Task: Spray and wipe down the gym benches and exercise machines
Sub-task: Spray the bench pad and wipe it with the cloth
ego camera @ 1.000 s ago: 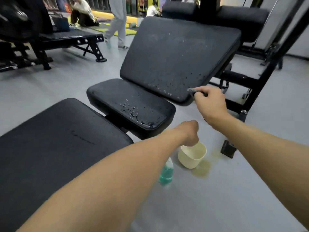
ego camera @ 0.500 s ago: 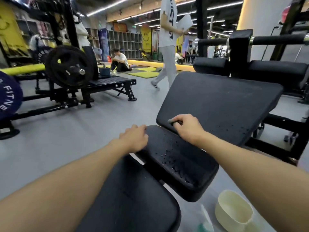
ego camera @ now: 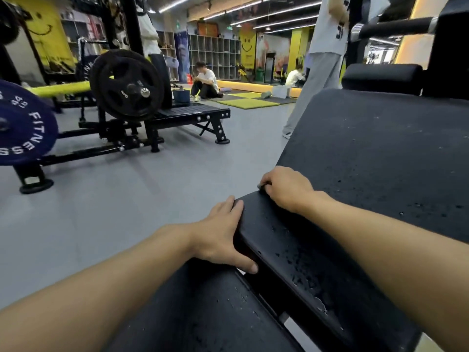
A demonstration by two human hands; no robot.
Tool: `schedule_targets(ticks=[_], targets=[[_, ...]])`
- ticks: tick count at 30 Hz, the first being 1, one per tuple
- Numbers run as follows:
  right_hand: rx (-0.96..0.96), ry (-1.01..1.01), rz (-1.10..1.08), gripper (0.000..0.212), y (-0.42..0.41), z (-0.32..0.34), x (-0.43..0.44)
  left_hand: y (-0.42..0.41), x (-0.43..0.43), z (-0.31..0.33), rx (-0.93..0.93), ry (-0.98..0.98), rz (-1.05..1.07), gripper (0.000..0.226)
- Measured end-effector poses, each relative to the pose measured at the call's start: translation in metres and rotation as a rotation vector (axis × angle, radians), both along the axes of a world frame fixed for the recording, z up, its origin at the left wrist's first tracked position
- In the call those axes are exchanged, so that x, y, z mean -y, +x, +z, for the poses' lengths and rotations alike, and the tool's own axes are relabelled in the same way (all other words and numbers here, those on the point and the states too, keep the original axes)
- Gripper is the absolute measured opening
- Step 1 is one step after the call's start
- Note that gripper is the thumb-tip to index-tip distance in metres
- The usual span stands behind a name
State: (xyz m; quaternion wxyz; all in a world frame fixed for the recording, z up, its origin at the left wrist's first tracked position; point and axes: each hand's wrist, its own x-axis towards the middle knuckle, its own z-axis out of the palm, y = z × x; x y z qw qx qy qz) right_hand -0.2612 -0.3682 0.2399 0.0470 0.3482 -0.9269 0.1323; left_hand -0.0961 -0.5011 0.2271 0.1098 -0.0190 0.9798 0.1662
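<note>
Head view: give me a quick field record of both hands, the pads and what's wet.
Left hand: rests against the seat pad left edge, fingers fairly straight
Right hand: curled, pinching a small grey item at the seat pad's far end; item too hidden to identify
Seat pad: droplets across it
Back pad: scattered droplets
Bystander: standing beyond the back pad

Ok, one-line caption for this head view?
Left hand rests against the droplet-covered seat pad; right hand pinches a small grey item at the backrest base.
</note>
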Motion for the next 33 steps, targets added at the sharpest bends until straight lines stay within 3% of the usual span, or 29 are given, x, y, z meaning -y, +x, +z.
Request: schedule_targets(ticks=[5, 9, 13, 19, 24, 29, 33], targets=[[-0.033, 0.025, 0.041, 0.035, 0.009, -0.001, -0.001, 0.005, 0.000, -0.005, -0.223, 0.136, 0.078, 0.120], [0.026, 0.004, 0.146, 0.030, 0.013, 0.002, -0.016, 0.005, 0.001, -0.010, -0.276, 0.169, 0.168, 0.096], [-0.028, 0.007, 0.014, 0.032, 0.003, 0.002, -0.007, 0.012, -0.006, -0.003, -0.307, 0.193, 0.188, 0.084], [0.023, -0.020, 0.231, 0.029, 0.023, -0.004, -0.016, 0.013, -0.007, -0.003, -0.241, -0.021, 0.299, 0.096], [0.005, -0.022, 0.107, 0.034, 0.006, -0.001, -0.012, 0.016, -0.009, -0.001, -0.231, 0.016, 0.330, 0.096], [0.075, -0.035, 0.326, 0.032, 0.026, -0.001, -0.034, 0.016, -0.011, 0.000, -0.234, 0.042, 0.335, 0.098], [0.085, -0.117, 0.248, 0.033, 0.007, 0.000, -0.018, 0.015, -0.011, 0.000, -0.238, 0.022, 0.335, 0.104]])
